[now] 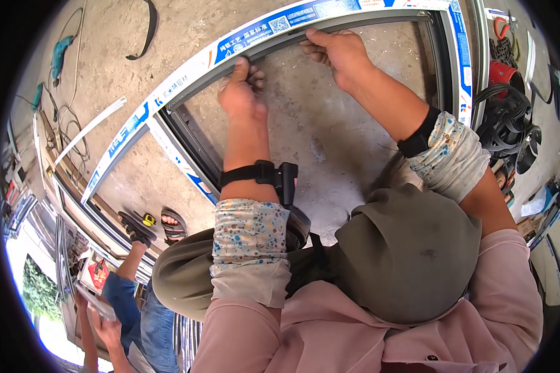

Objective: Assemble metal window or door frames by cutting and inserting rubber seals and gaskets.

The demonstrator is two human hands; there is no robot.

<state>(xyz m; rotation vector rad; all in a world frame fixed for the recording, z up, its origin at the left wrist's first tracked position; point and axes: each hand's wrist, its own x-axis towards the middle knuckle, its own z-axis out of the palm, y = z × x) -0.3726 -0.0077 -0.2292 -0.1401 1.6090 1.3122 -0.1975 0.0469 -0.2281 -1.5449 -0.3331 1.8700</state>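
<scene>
Left hand [239,93] and right hand [342,55], curled, grip unclear, touch the frame [255,41], long axis rising rightward.

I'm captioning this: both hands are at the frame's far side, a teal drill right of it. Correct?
Not quite: the head view shows the teal drill left of the frame. The left hand and right hand are at its far side.

Two bare hands at the inner edge of a blue-and-white frame [242,42].
The left hand [241,93] is at eleven o'clock, the right hand [342,55] at one, fingers curled, thumbs by the dark edge; a drill [60,56] lies toward ten, black coils [507,121] near three, a yellow tape measure [149,219] toward nine.
</scene>
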